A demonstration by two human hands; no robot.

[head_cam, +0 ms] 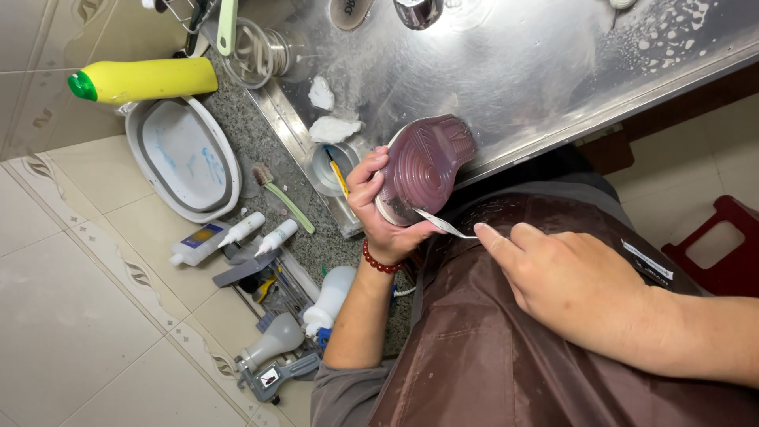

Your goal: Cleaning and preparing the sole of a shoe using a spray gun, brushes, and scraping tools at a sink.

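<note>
Wet steel sink (538, 71) filling twelve o'clock, brown apron (490, 348) at six, right hand (577, 289) pinching a thin white tool (443, 225) against the sole edge, left hand (383, 213) fingers wrapped around shoe (423, 166), maroon sole up, centre frame, toothbrush (281, 198) at nine.

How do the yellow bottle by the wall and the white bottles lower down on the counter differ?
The yellow bottle is large with a green cap, while the two small white bottles are slim with pointed white nozzles. The yellow bottle lies near the grey-rimmed tub, far from the left hand, which holds a shoe; the white bottles lie closer to that hand. All lie on their sides.
</note>
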